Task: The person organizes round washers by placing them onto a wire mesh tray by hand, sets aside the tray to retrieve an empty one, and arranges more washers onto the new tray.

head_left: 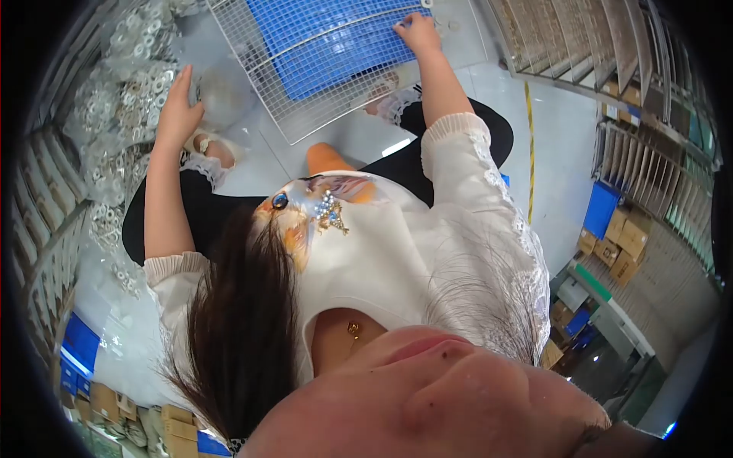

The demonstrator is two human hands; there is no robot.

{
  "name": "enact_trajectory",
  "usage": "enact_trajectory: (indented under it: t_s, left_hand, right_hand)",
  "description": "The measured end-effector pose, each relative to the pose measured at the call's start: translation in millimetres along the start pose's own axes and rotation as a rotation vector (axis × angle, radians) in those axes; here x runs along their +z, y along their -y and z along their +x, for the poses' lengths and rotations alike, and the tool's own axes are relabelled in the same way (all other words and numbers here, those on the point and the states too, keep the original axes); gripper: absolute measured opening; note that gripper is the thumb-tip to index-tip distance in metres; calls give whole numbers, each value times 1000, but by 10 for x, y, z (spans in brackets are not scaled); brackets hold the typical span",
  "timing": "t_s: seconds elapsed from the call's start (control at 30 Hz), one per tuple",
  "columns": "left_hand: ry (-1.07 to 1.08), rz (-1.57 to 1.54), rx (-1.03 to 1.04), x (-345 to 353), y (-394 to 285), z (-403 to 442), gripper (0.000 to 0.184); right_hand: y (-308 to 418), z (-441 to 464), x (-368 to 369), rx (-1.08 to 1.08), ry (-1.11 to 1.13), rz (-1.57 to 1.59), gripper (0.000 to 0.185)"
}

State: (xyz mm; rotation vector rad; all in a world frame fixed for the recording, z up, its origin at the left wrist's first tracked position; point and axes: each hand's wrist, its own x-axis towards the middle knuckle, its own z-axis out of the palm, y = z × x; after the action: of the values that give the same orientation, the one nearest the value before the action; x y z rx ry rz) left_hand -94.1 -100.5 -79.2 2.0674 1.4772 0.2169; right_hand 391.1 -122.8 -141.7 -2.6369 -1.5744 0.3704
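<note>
My left hand (181, 114) is at the upper left, fingers stretched out and thumb apart, with nothing in it. It is beside a large heap of clear plastic bags (122, 103) filled with pale ring-shaped parts. At the top, my right hand (418, 34) is over the right edge of a blue mesh sheet (328, 46), which lies on a white wire rack (294, 122). Its fingers are bent and pinched together; whatever is between them is too small to make out. A small white ring (426, 4) lies just above that hand.
An orange stool part (328, 158) shows between my legs. Shelving with stacked racks (580, 38) stands at the upper right, and more racks (46, 191) line the left. Cardboard boxes (632, 237) are at the right. A yellow line (528, 145) runs along the floor.
</note>
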Motion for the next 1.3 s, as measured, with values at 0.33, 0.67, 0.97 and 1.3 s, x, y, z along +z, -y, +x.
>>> enact_trajectory:
  t_s: [0.33, 0.67, 0.97, 1.3]
  left_hand:
    - [36, 67, -4, 85, 18, 129, 71]
    - [57, 49, -15, 86, -47, 145, 70]
    - [71, 50, -32, 109, -62, 142, 70]
    - [129, 22, -86, 69, -203, 178, 71]
  right_hand:
    - [-592, 327, -36, 287, -215, 252, 37]
    - [-981, 441, 27, 243, -155, 300, 33]
    - [-1353, 810, 129, 323, -152, 368, 43]
    - [-975, 680, -35, 75, -119, 387, 40]
